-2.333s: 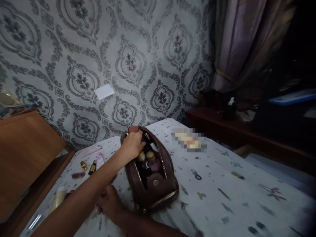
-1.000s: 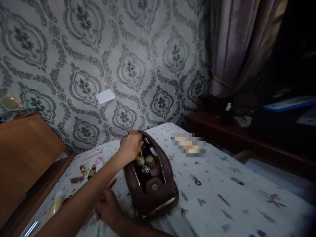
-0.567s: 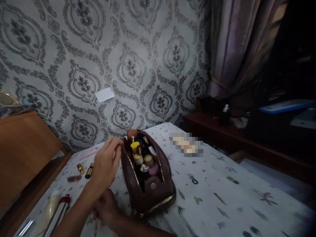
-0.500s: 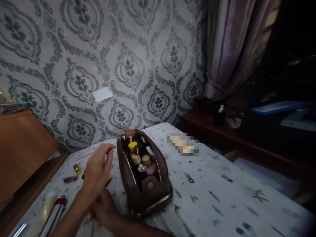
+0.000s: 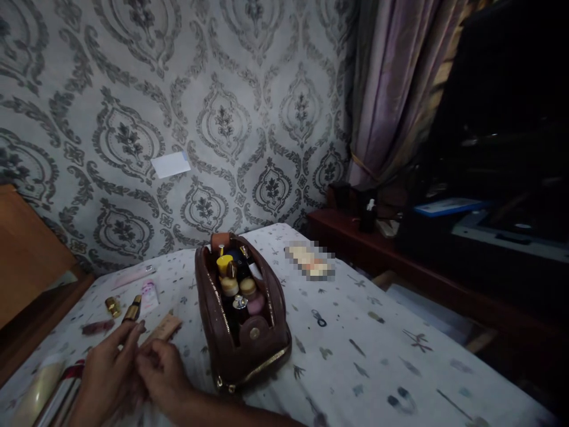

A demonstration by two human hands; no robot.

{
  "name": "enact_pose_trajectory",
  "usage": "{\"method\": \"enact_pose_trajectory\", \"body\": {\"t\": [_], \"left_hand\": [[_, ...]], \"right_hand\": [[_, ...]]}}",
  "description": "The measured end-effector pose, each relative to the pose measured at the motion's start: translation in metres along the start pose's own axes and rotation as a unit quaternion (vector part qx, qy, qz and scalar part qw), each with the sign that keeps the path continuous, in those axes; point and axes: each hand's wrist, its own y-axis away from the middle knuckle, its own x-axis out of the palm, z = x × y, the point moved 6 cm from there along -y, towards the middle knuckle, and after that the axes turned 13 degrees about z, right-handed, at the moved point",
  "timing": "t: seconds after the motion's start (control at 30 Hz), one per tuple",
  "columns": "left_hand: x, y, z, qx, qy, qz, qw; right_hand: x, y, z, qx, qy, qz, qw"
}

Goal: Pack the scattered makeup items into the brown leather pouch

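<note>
My left hand (image 5: 109,367) is at the lower left, its fingers closed together beside a gold-and-dark cosmetic tube (image 5: 132,309) on the sheet. Close against it, my right hand (image 5: 164,370) has curled, pinched fingers; anything between the hands is hidden. Just beyond the right fingers lies a flat beige packet (image 5: 165,328). To the right of both hands stands a brown zip bag (image 5: 267,338), open at the top. Inside are a yellow-capped container (image 5: 224,264), gold-lidded jars (image 5: 248,288) and several small bottles.
Left of the bag lie a pink-and-white tube (image 5: 150,295), a gold cap (image 5: 112,306), a dark pink tube (image 5: 98,327), a cream tube (image 5: 42,379) and silver red-topped tubes (image 5: 66,385). A blurred-out item (image 5: 310,261) lies right. A wooden panel (image 5: 31,255) borders the left side.
My left hand has drawn back from beside the bag toward the lower left, meeting my right hand. This uncovers the beige packet and the pink-and-white tube. The view has swung slightly right.
</note>
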Motion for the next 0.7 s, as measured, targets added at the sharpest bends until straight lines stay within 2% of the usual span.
{"method": "enact_pose_trajectory", "body": {"t": [0.17,0.27,0.33,0.53,0.7], "left_hand": [[0.004,0.012,0.018,-0.022,0.005,-0.017,1.0],[0.007,0.016,0.019,-0.023,0.0,-0.012,1.0],[0.009,0.018,0.016,-0.027,-0.009,-0.001,1.0],[0.022,0.022,0.001,-0.047,-0.128,0.113,0.984],[0.024,0.026,-0.001,-0.078,-0.186,0.195,0.96]], "right_hand": [[-0.001,-0.001,-0.001,0.027,-0.007,0.018,0.999],[-0.002,0.002,0.003,0.024,0.002,0.022,0.999],[-0.001,0.004,0.008,-0.004,0.02,0.035,0.999],[-0.001,0.004,0.009,-0.033,0.064,0.052,0.996],[0.002,0.005,0.008,-0.028,0.089,0.059,0.994]]}}
